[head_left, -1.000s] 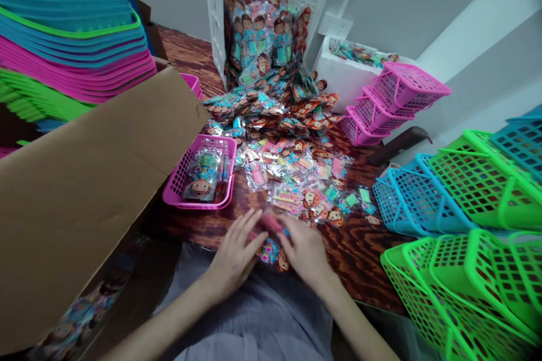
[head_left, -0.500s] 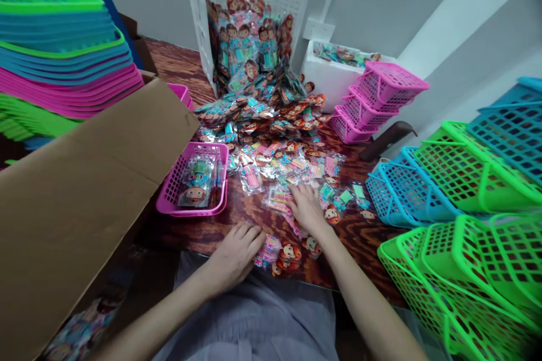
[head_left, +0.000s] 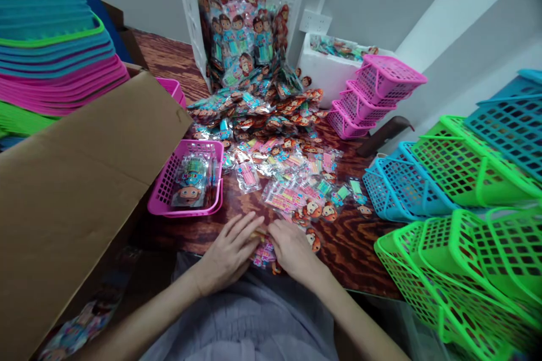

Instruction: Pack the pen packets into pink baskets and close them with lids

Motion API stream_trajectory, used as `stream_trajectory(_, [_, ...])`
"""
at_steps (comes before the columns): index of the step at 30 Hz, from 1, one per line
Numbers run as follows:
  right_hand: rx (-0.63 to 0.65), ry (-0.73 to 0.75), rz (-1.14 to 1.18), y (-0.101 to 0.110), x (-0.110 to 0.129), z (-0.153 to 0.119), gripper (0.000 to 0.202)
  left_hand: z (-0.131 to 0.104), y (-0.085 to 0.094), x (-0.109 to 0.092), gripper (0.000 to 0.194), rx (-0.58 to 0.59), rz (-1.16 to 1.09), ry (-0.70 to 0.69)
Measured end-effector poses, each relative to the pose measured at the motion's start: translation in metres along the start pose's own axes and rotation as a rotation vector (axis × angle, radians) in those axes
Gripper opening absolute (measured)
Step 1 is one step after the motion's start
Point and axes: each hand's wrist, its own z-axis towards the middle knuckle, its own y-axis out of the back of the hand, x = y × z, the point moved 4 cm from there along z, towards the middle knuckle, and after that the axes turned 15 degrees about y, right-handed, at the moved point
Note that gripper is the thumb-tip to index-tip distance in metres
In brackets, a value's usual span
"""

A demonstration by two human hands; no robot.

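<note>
My left hand [head_left: 231,251] is at the table's front edge, its fingers stretched out beside a small pile of pink cartoon-figure packets [head_left: 265,255]. Facing it, my right hand [head_left: 294,249] is closed, fingertips pinching a packet whose yellowish edge [head_left: 259,234] shows between the hands; most of it is hidden. Just beyond lie more flat clear packets with pink sticks [head_left: 284,197] and red-haired cartoon heads. To the left stands a pink basket [head_left: 220,194] with packets showing a blue-capped cartoon figure [head_left: 190,183] inside.
A large heap of packets [head_left: 254,104] spills from a tipped white crate [head_left: 190,22]. An open cardboard box [head_left: 93,163] and stacked baskets [head_left: 51,62] fill the left. Pink baskets [head_left: 359,104], blue baskets [head_left: 393,186] and green baskets [head_left: 449,271] stand at right, near a white foam box [head_left: 324,76].
My right hand has come back from the loose packets toward my left hand. My left hand's fingers have straightened and lifted. The view has shifted slightly.
</note>
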Motion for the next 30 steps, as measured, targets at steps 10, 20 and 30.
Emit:
stream_trajectory(10, [-0.129,-0.345,-0.158,0.025,-0.094,0.023,0.041,0.010,-0.007,0.002,0.077,0.230,-0.056,0.076])
stream_trajectory(20, [-0.363,-0.363,0.063,0.050,-0.099,0.005,0.009,0.011,-0.011,-0.001,0.065,0.304,-0.076,0.111])
stream_trajectory(30, [0.031,-0.187,-0.121,0.021,-0.059,0.001,0.040,0.007,-0.016,0.000,0.072,0.264,-0.139,0.137])
